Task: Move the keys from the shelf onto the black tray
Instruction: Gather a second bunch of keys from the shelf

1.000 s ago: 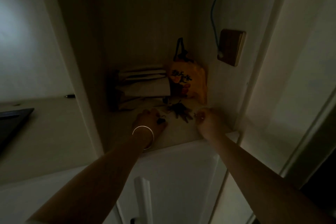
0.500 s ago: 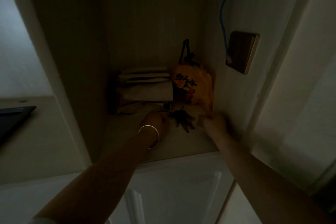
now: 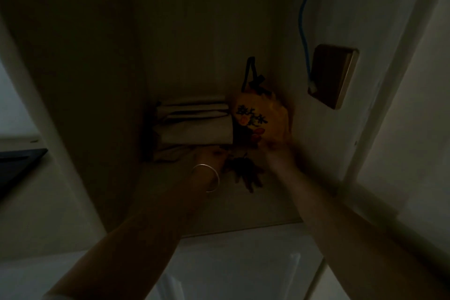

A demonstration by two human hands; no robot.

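Where the two forearms reach into the dim alcove, the left hand (image 3: pixel 211 157) is seen at the left edge of the keys (image 3: pixel 244 170), its fingers lost in shadow, so whether it is wide or closed cannot be told. A thin bangle (image 3: pixel 207 178) is worn on that wrist. The right hand (image 3: pixel 277 151) is blurred just right of the keys and against the yellow bag (image 3: pixel 261 118); its grip cannot be told either. The keys are spread as a dark bunch on the shelf (image 3: pixel 243 207), between both hands. Folded cloths (image 3: pixel 194 126) are stacked behind them, left of the bag. A blue cord (image 3: pixel 304 31) hangs down to a wall box (image 3: pixel 332 75) at the right. The black tray (image 3: pixel 19 161) is glimpsed well apart, on the worktop (image 3: pixel 48 214) at far left.
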